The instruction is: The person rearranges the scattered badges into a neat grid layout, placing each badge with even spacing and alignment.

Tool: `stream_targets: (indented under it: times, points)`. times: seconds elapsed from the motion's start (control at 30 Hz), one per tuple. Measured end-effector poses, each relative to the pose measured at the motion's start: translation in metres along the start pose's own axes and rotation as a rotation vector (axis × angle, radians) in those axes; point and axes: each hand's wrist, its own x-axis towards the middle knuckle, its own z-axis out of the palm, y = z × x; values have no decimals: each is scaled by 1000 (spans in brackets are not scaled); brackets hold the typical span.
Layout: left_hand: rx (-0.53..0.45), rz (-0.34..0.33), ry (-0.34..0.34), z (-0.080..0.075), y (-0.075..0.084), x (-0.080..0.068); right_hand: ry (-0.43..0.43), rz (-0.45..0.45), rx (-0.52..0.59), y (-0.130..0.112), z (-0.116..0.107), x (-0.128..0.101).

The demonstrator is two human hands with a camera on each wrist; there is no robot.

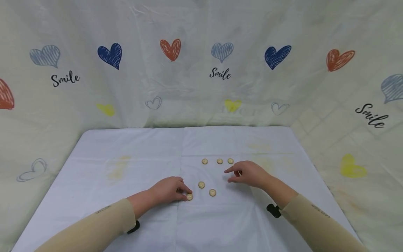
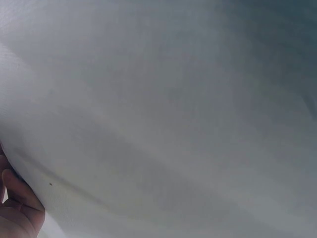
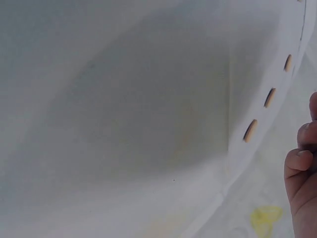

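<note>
buttons lie scattered on the white tablecloth (image 1: pixel 94 175), six of them, pale and round. left hand (image 1: pixel 168 190) rests low on the cloth with its fingers curled, the fingertips pinching or pressing the nearest button (image 1: pixel 189 197) at its right edge; which of the two, i cannot tell for sure. two more buttons sit just to the right of that hand, one (image 1: pixel 201 184) a little farther away, one (image 1: pixel 212 192) farther right. right hand (image 1: pixel 248 174) hovers near the cloth with fingers loosely bent, forefinger and thumb stretched to the left, holding nothing. a row of three buttons (image 1: pixel 219 161) lies just beyond it on the far side, the rightmost close to the forefinger but not touching. in the right wrist view the same row (image 3: pixel 270 97) shows edge-on beside the fingertips (image 3: pixel 299 161).

backdrop cloth (image 1: pixel 189 87) behind the table carries drawn hearts in blue, orange, grey and yellow, and the word "smile" in black script, readable three times.
</note>
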Motion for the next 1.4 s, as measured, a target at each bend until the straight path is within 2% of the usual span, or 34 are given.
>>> stream_targets:
  times: [0.17, 0.5, 0.8, 1.07, 1.4]
  points:
    - [-3, -1, 2, -1, 1, -1, 4, -51, 8, -5, 8, 3]
    - [-1, -9, 3, 2, -2, -1, -111, -170, -17, -24, 32, 16]
    - [-1, -12, -2, 3, -2, 2, -147, -190, -119, -30, 40, 19]
    - [4, -4, -3, 0, 0, 0, -147, -244, -139, -33, 43, 24]
    - [-5, 3, 7, 0, -1, 0, -150, -252, -122, -33, 43, 26]
